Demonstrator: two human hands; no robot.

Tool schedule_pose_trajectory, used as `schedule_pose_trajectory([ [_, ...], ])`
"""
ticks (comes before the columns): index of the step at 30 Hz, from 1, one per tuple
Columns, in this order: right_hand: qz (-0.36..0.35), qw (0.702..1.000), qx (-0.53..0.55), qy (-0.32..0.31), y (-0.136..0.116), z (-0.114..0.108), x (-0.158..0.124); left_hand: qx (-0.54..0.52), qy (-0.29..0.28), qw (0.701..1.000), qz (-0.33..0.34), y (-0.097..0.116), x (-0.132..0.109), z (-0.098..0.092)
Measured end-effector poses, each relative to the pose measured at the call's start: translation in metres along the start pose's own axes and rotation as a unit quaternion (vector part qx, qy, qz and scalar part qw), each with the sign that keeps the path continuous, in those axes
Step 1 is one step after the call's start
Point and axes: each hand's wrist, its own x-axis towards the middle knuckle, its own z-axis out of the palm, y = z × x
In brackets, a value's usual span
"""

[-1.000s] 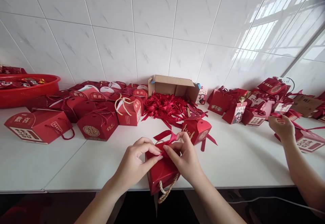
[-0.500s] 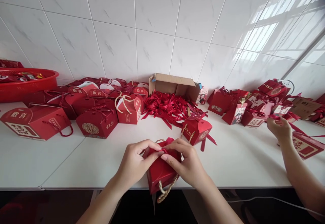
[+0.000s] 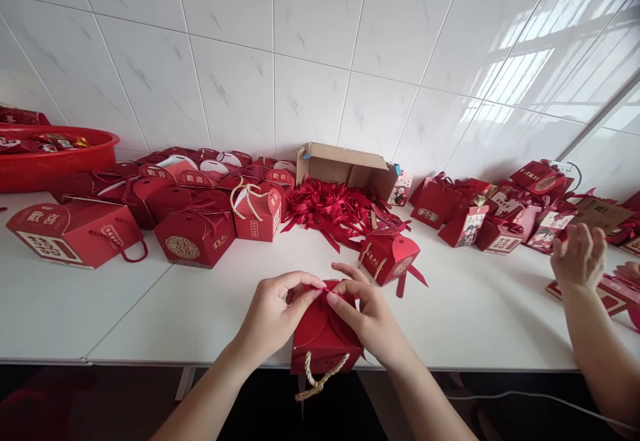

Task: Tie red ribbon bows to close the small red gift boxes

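A red gift box (image 3: 325,338) stands at the table's front edge, its gold rope handle (image 3: 323,376) hanging over the near side. Above its top flaps, my left hand (image 3: 280,314) pinches a thin red ribbon (image 3: 326,288) between thumb and forefinger. My right hand (image 3: 363,308) pinches the same ribbon from the other side, fingertips almost touching those of the left. Part of the ribbon is hidden by the fingers. Just beyond my right hand sits another red gift box (image 3: 387,258) with gold rope handles and a ribbon tail beside it.
Loose red ribbons (image 3: 335,208) spill from an open cardboard box (image 3: 345,156) by the tiled wall. Many red boxes (image 3: 195,241) stand to the left, near a red basin (image 3: 60,168). At right, a co-worker's raised hand (image 3: 580,258) is near a flat red box (image 3: 613,292).
My hands keep their pinch on the ribbon while the box has turned slightly, its front and handle now facing me. The co-worker's hand has lifted with fingers spread, and their other hand shows.
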Motion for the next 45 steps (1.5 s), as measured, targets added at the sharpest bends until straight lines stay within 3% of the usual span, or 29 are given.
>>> schedule_pose_trajectory([
  [8, 0.036, 0.993, 0.102, -0.045, 0.001, 0.004, 0.000, 0.024, 0.004, 1.000, 0.012, 0.001, 0.001, 0.007],
  [13, 0.040, 0.990, 0.133, -0.016, 0.004, 0.005, -0.001, 0.028, 0.036, 0.999, 0.018, 0.002, -0.001, 0.004],
  [19, 0.050, 0.987, 0.151, -0.013, 0.005, 0.004, -0.006, 0.042, -0.016, 0.998, 0.050, 0.009, -0.005, -0.004],
  [23, 0.028, 0.998, 0.050, -0.028, 0.002, -0.005, -0.011, 0.038, -0.036, 0.998, 0.045, 0.008, -0.002, -0.006],
  [26, -0.024, 0.998, -0.057, -0.005, 0.002, -0.016, -0.012, 0.047, -0.055, 0.996, 0.051, 0.008, 0.000, -0.009],
  [32, -0.113, 0.951, -0.284, 0.039, -0.009, -0.033, -0.019, 0.064, -0.087, 0.992, 0.068, 0.010, -0.001, -0.013],
  [38, -0.100, 0.940, -0.322, -0.056, -0.041, -0.045, -0.032, 0.082, -0.123, 0.985, 0.094, 0.011, 0.003, -0.017],
  [41, -0.088, 0.960, -0.261, -0.049, -0.046, -0.043, -0.014, 0.101, -0.145, 0.978, 0.111, 0.014, 0.006, -0.021],
  [45, -0.072, 0.972, -0.166, -0.152, -0.042, -0.037, 0.018, 0.165, -0.171, 0.959, 0.158, 0.021, 0.010, -0.027],
])
